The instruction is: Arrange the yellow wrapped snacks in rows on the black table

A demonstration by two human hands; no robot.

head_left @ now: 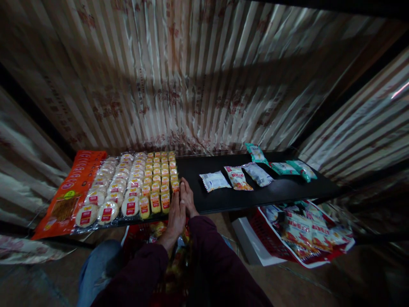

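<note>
Below the front edge of the flat black shelf board (191,170), a red plastic basket with a pale rim (124,236) is sitting under your forearms; anything knocked off that edge would probably be dropping into it. Below the shelf's right part, a second red plastic basket heaped with snack bags (262,226) is tilting beside a white box, so a bump could be spilling it.

At the shelf's front edge, your left hand (177,215) and right hand (188,198) are lying close together, fingers straight, neither visibly curling round anything. They are lining the right side of the yellow block-shaped wrapped packets (156,187), which are standing in columns on the shelf's left half; I cannot tell how hard you are pressing. Too much sideways force could be buckling those columns into the clear-wrapped round white crackers (116,187), then the flat orange plastic bag (68,192) at the shelf's left end.

Farther back, near the shelf's right end, glossy green-and-white pouches (284,168) are lying loosely; a jolt to the board could be sliding them.
</note>
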